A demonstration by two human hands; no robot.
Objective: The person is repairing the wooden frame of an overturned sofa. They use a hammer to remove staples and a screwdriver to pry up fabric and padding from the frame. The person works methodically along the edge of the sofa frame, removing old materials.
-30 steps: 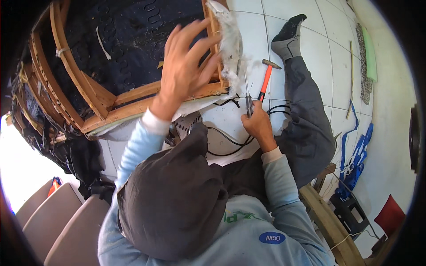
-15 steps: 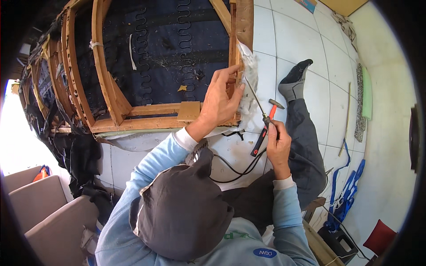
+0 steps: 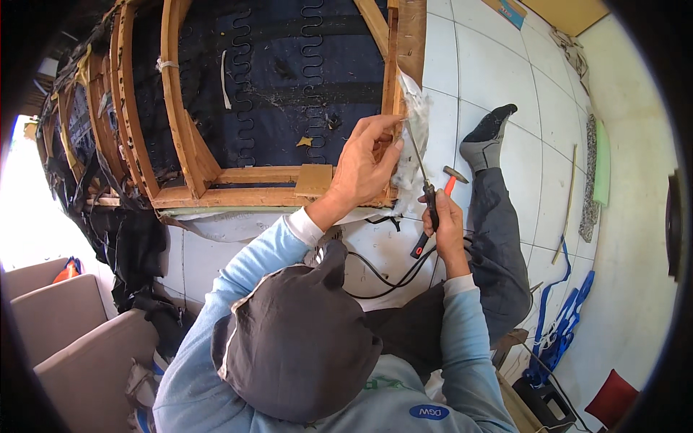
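Observation:
A screwdriver [image 3: 419, 155] with a dark handle and long thin shaft is held in my right hand [image 3: 450, 229], its fingers wrapped round the handle. The shaft slants up and left to the corner side of the upturned wooden furniture frame [image 3: 245, 196]. My left hand [image 3: 362, 160] bends its fingers and thumb over that side rail, close to the screwdriver tip. What lies under those fingertips is partly hidden. White wadding [image 3: 413, 144] hangs along the rail's outer side. A hammer [image 3: 455, 175] with a red and black handle lies on the floor behind my right hand.
Zigzag springs [image 3: 312, 68] and dark fabric fill the frame. A black cable [image 3: 390, 287] curls over the white tiles near my legs. My outstretched foot [image 3: 485, 137] lies right of the frame. Beige cushioned panels [image 3: 94, 357] stand at lower left; blue straps [image 3: 567, 328] lie at right.
The screwdriver stands steeper, with its handle swung a little left in my right hand. My left hand keeps its place on the rail. The whole view has shifted slightly.

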